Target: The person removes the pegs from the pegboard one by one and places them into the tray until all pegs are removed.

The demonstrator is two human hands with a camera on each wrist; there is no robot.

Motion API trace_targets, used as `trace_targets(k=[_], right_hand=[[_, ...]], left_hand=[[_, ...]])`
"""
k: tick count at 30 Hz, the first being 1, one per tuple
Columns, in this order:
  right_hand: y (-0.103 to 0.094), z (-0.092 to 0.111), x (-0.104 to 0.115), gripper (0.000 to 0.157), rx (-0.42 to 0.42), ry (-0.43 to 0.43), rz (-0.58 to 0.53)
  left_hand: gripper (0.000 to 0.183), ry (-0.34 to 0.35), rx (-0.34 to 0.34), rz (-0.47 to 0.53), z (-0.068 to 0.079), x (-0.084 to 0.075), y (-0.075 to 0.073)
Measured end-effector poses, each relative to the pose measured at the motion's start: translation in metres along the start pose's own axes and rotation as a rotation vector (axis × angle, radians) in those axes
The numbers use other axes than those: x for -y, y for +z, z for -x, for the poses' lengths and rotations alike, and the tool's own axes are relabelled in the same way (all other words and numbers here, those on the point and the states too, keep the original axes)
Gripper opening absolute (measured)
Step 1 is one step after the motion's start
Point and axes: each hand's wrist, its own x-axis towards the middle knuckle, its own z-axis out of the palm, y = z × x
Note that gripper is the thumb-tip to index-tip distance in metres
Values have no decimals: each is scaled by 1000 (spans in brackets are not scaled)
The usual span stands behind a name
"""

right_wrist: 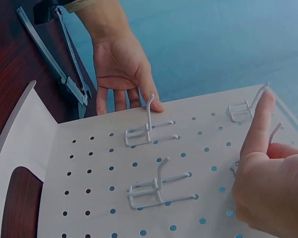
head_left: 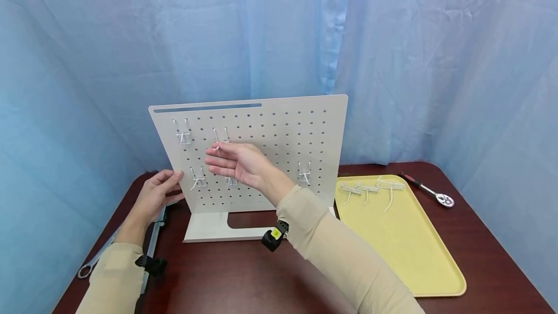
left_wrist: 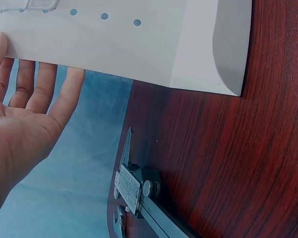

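Observation:
A white pegboard point(head_left: 270, 154) stands upright on its base, with several white wire hooks on its face. My left hand point(head_left: 154, 195) grips the board's left edge, thumb on the front and fingers behind it, as the left wrist view point(left_wrist: 27, 106) also shows. My right hand point(head_left: 240, 164) is at the upper middle hook point(head_left: 221, 134), its prong between thumb and a finger; the hand hides part of it. An upper left hook point(head_left: 183, 137), a lower left hook point(head_left: 198, 180) and a right hook point(head_left: 304, 175) hang apart from the hands.
Right of the board lies a yellow tray point(head_left: 405, 251) with three white hooks point(head_left: 367, 189) near its far end. Beyond it is a ratchet wrench point(head_left: 427, 190). A digital caliper point(left_wrist: 131, 188) and a wrench point(head_left: 93, 261) lie on the left. Blue curtains point(head_left: 261, 28) surround the table.

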Motion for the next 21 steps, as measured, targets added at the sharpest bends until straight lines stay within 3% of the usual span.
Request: trace_targets(k=[6,21], right_hand=[[4,1,1,33,-40,-2,-45],[1,1,-1,29,-19,-7,-99]], left_hand=[[21,-4,-4,9,1,-1,0],[24,2,3,-35,2,-2,0]])
